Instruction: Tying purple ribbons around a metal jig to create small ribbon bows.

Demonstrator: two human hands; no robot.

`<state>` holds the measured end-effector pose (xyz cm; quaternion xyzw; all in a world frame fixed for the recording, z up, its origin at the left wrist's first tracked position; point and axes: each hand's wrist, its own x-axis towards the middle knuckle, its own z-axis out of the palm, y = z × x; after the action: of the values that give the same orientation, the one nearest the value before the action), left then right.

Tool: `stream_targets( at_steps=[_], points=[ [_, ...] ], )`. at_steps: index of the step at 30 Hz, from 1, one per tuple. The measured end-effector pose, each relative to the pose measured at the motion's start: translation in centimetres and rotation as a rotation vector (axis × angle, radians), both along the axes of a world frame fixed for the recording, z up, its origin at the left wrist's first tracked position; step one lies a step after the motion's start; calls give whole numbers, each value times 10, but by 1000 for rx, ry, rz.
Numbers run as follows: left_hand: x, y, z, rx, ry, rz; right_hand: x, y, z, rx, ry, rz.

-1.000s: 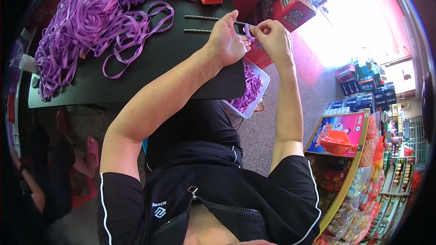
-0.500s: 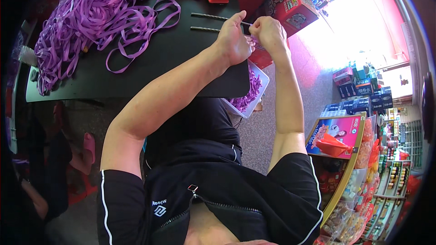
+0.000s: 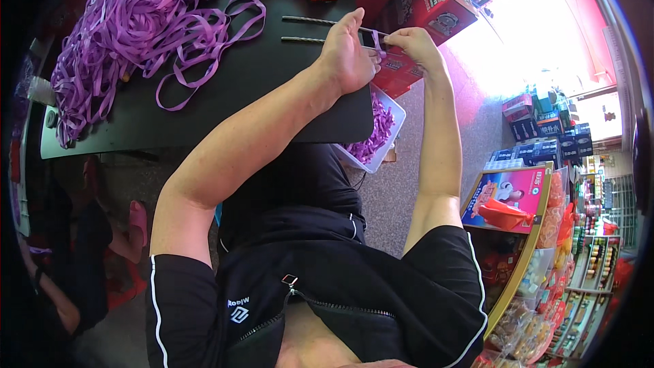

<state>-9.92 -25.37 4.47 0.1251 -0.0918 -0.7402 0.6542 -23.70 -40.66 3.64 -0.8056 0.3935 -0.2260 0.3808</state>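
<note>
Your left hand (image 3: 347, 58): across two metal rods (image 3: 306, 20); finger closure cannot be told. Your right hand (image 3: 421, 48): pinching purple ribbon (image 3: 376, 41). Far left: tangled ribbon heap (image 3: 146, 20).

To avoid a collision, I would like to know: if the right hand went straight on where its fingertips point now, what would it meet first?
Most likely the purple ribbon on the rods, just left of the right hand; depth is unclear, so they may already touch.
</note>
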Motion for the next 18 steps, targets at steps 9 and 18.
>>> stream_targets(
  at_steps=[9, 18],
  points=[
    [-1, 0, -1, -31, -16, 13, -6, -22, -21, 161, 171, 62],
    [-2, 0, -3, -36, 3, 14, -4, 3, -29, 239, -90, -86]
  ],
)
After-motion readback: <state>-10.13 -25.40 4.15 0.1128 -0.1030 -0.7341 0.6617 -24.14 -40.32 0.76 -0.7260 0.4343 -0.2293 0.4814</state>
